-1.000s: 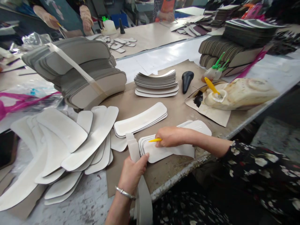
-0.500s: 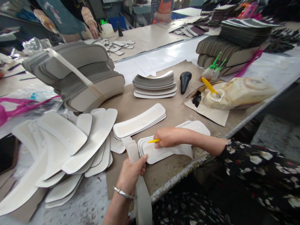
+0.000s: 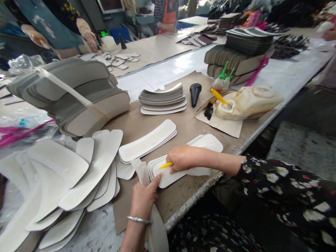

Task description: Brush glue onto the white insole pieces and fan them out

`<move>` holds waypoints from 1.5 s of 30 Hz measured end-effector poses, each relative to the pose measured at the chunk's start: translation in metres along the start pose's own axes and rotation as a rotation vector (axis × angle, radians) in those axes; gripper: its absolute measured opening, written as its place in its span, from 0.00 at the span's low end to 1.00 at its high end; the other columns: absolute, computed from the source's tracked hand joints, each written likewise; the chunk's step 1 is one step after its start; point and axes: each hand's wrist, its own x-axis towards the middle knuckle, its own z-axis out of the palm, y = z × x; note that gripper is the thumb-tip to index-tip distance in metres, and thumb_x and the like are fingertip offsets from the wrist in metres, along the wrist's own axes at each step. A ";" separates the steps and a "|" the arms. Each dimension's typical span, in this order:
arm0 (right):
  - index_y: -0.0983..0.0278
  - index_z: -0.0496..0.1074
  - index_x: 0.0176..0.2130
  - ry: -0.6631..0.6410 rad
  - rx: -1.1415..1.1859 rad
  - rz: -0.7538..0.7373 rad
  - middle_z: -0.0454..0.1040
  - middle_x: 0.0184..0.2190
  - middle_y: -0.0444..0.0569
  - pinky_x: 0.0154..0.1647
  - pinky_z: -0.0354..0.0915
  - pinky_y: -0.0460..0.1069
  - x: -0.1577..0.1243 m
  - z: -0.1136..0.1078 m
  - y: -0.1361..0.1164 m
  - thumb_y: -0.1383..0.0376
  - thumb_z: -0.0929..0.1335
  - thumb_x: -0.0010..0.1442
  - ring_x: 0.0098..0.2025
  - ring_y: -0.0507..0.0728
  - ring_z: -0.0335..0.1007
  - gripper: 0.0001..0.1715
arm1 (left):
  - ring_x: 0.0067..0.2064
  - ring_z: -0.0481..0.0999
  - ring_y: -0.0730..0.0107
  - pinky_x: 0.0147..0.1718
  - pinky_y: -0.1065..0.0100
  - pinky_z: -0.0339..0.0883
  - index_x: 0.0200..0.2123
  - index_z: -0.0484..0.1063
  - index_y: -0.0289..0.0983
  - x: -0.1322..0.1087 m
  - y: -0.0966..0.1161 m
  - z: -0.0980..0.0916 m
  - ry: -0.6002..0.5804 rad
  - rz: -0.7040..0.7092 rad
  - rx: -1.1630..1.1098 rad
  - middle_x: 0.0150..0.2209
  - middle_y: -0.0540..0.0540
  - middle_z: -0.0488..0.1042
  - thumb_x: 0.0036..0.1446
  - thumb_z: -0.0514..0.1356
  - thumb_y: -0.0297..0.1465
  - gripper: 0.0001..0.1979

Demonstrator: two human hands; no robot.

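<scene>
My right hand (image 3: pixel 181 159) is closed around a yellow pointed tool (image 3: pixel 166 165); its tip sticks out to the left over a fanned stack of white curved panels (image 3: pixel 165 180). My left hand (image 3: pixel 145 196) is wrapped round a bundle of pale flexible strips (image 3: pixel 158 227) that hangs down past the table edge. The left thumb reaches the near left corner of the panel stack. A small pile of similar white panels (image 3: pixel 148 141) lies just beyond. Part of the stack under my right hand and forearm is hidden.
Many loose white panels (image 3: pixel 91 178) spread at left, before a tape-bound grey stack (image 3: pixel 102 112). Farther back are a neat curved stack (image 3: pixel 162 99), a black cone-shaped object (image 3: pixel 195 93), a stained plastic jug (image 3: pixel 258 101) and green-tipped bottles (image 3: pixel 220 82). Co-workers stand across the table.
The view has shifted slightly, so most things sit farther left. My right hand and the yellow tool stay over the panel stack; my left hand still grips the strips.
</scene>
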 end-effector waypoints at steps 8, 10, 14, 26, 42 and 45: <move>0.64 0.69 0.36 0.307 0.091 0.317 0.73 0.36 0.52 0.34 0.58 0.47 -0.091 0.024 0.066 0.58 0.58 0.58 0.37 0.58 0.69 0.16 | 0.13 0.57 0.74 0.15 0.70 0.52 0.10 0.59 0.38 -0.001 -0.003 -0.001 0.019 -0.005 0.001 0.07 0.51 0.60 0.37 0.64 0.41 0.19; 0.64 0.68 0.37 0.358 0.112 0.432 0.73 0.36 0.52 0.34 0.58 0.47 -0.098 0.032 0.078 0.58 0.58 0.58 0.38 0.58 0.69 0.16 | 0.13 0.58 0.74 0.15 0.70 0.53 0.10 0.59 0.38 -0.002 -0.003 0.000 0.024 -0.009 0.017 0.08 0.51 0.61 0.37 0.64 0.42 0.19; 0.63 0.67 0.38 0.434 0.061 0.596 0.73 0.36 0.52 0.34 0.59 0.49 -0.091 0.041 0.080 0.56 0.58 0.58 0.39 0.60 0.69 0.17 | 0.13 0.58 0.73 0.17 0.68 0.55 0.10 0.59 0.39 -0.006 0.001 0.000 0.044 -0.018 0.068 0.07 0.51 0.61 0.37 0.64 0.43 0.20; 0.64 0.64 0.39 0.563 0.015 0.678 0.72 0.36 0.54 0.35 0.61 0.50 -0.075 0.048 0.078 0.57 0.63 0.57 0.38 0.60 0.70 0.14 | 0.14 0.60 0.71 0.18 0.68 0.55 0.09 0.60 0.38 -0.009 0.005 0.002 0.062 -0.048 0.144 0.08 0.50 0.62 0.37 0.64 0.44 0.20; 0.64 0.66 0.38 1.067 0.348 0.645 0.71 0.33 0.49 0.35 0.63 0.50 -0.083 0.070 0.064 0.62 0.65 0.53 0.34 0.57 0.69 0.11 | 0.17 0.70 0.65 0.18 0.68 0.64 0.21 0.69 0.31 -0.007 -0.002 0.000 0.098 -0.090 -0.082 0.13 0.44 0.71 0.36 0.67 0.37 0.15; 0.64 0.65 0.35 1.048 0.687 0.559 0.71 0.28 0.46 0.35 0.63 0.49 -0.089 0.064 0.062 0.60 0.66 0.51 0.31 0.55 0.68 0.12 | 0.16 0.69 0.67 0.16 0.68 0.63 0.29 0.70 0.30 -0.008 -0.008 -0.005 0.124 -0.057 -0.191 0.13 0.47 0.70 0.35 0.67 0.34 0.17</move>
